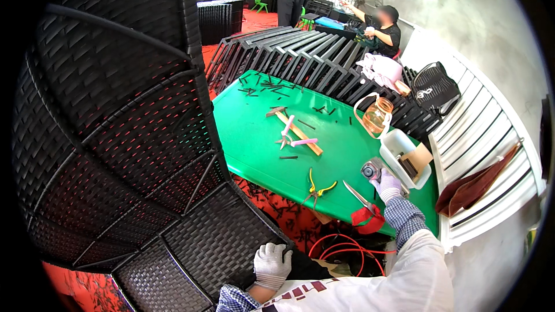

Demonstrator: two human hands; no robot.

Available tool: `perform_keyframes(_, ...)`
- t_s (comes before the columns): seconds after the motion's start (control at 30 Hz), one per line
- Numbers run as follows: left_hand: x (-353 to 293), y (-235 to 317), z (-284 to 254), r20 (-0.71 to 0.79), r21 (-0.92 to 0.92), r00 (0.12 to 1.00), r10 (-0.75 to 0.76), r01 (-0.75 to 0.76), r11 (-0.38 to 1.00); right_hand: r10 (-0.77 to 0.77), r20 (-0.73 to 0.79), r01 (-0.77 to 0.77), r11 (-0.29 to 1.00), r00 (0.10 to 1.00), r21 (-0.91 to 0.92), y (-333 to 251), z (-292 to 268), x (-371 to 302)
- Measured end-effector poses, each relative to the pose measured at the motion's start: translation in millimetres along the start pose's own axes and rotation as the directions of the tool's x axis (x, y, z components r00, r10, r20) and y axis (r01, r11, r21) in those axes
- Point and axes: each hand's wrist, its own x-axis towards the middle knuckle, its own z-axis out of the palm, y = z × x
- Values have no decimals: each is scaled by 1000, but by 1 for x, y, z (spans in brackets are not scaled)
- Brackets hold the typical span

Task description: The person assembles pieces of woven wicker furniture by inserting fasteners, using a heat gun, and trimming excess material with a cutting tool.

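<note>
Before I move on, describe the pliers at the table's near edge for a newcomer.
Find the green table and its near edge. There lie the pliers, splayed open, left of the red-handled cutting tool. Their yellow handles set them apart from the pink-handled pair by the hammer.

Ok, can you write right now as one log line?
left hand: at edge of black woven seat | right hand: gripping grey tool over green table | on table: hammer, yellow-handled pliers
</note>
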Motion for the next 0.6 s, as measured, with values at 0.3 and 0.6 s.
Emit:
perform_keyframes(0.3, -3, 3, -1, 15, 8, 1000, -18, 18, 1000, -223, -36, 214, 961, 974, -176, -34, -31, -39)
perform_keyframes(0.6, -4, 0, -2, 6, -33, 1000, -12, 13, 999, -314, 7, 313, 949, 949, 32, -68, 7, -62)
